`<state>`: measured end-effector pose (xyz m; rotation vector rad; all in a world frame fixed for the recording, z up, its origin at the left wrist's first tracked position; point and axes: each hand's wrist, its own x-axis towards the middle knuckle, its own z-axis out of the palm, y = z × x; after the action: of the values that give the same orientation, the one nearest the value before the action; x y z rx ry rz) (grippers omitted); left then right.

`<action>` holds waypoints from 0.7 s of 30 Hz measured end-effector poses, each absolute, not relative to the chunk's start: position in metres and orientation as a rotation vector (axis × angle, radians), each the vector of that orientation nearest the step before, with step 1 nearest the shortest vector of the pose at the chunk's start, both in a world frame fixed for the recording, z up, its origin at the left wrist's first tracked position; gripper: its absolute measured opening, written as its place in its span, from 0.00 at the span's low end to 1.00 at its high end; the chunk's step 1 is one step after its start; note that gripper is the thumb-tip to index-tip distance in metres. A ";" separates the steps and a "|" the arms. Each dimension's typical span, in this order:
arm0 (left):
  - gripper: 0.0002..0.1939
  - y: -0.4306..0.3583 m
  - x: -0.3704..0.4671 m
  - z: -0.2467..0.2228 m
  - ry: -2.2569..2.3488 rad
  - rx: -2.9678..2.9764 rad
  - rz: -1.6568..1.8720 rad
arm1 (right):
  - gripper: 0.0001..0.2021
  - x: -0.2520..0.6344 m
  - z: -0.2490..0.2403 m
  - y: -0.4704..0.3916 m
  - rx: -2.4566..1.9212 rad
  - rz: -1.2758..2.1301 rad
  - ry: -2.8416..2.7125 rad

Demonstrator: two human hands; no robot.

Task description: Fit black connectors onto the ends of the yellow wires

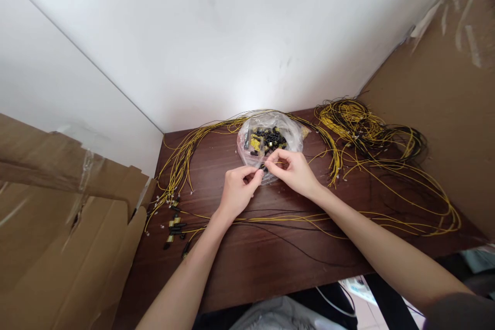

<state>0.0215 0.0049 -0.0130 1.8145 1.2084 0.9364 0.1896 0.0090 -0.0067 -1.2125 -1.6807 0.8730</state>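
Both hands meet at mid-table, just in front of a clear plastic bag (296, 136) opened out like a bowl. Inside the bag lie many small black parts (275, 136) and some yellow pieces (255, 143). My left hand (240, 189) pinches a tiny black part (264, 168) between thumb and forefinger. My right hand (293, 170) is closed in a pinch right beside it, with a bit of thin yellow wire showing at the fingers. The fingertips largely hide where the wire and the black part meet.
Yellow and black wires (181, 157) arc behind the bag, and a tangled wire bundle (351, 121) lies at the back right. More wires (278, 219) run under my forearms to black connectors (176, 227) at left. Cardboard (73, 247) flanks the brown table (247, 273); a white wall stands behind.
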 end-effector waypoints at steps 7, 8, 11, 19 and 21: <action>0.13 0.005 0.022 -0.010 1.224 1.845 0.934 | 0.05 0.187 -0.002 0.005 -1.225 0.796 -1.728; 0.13 0.005 0.022 -0.010 1.223 1.851 0.933 | 0.05 0.187 -0.001 0.005 -1.234 0.783 -1.729; 0.13 0.005 0.022 -0.011 1.210 1.870 0.932 | 0.04 0.187 -0.001 0.005 -1.254 0.754 -1.727; 0.14 0.005 0.021 -0.012 1.191 1.896 0.928 | 0.05 0.187 -0.001 0.006 -1.269 0.696 -1.759; 0.14 0.005 0.021 -0.012 1.188 1.898 0.926 | 0.05 0.187 -0.002 0.006 -1.270 0.695 -1.764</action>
<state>0.0208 0.0055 -0.0120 1.8984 1.1884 0.9263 0.1873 0.0060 -0.0015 -1.2699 -1.7643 0.6955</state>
